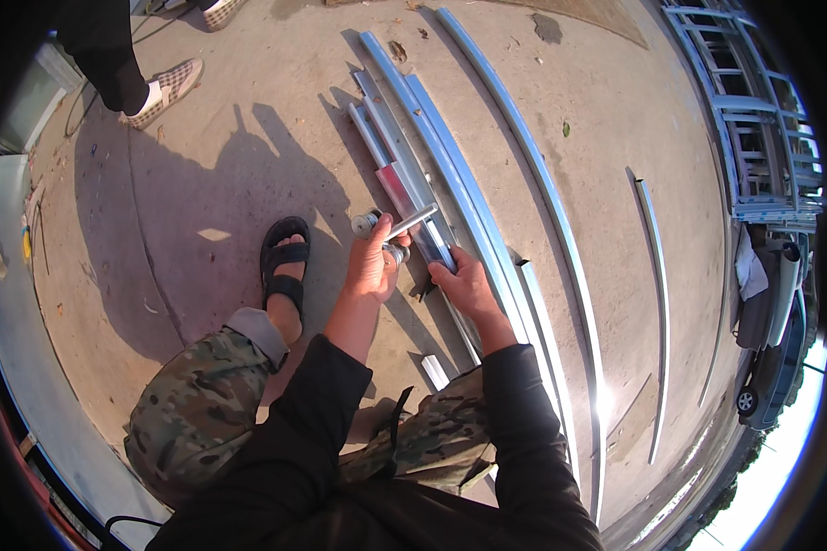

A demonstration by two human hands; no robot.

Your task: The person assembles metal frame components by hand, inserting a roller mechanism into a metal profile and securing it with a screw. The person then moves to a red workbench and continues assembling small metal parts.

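Note:
My left hand (369,262) is closed around a silver metal piece with a straight rod (413,221) and round ends (365,223). The rod points up and right, across the stacked metal profiles; which kind of piece it is, I cannot make out. Just to its right, my right hand (464,283) grips the near end of a short shiny metal profile (434,241). A red patch (395,188) shows on the profiles beyond. Longer metal channels (450,165) lie alongside on the concrete, right of my hands.
Further right rest another long channel (533,165) and a thinner strip (654,239). A metal frame rack (740,101) and a parked vehicle (772,376) stand at the right edge. At the upper left, another person's checkered shoe (164,92) is on the ground. My sandal (285,262) is left of my hands.

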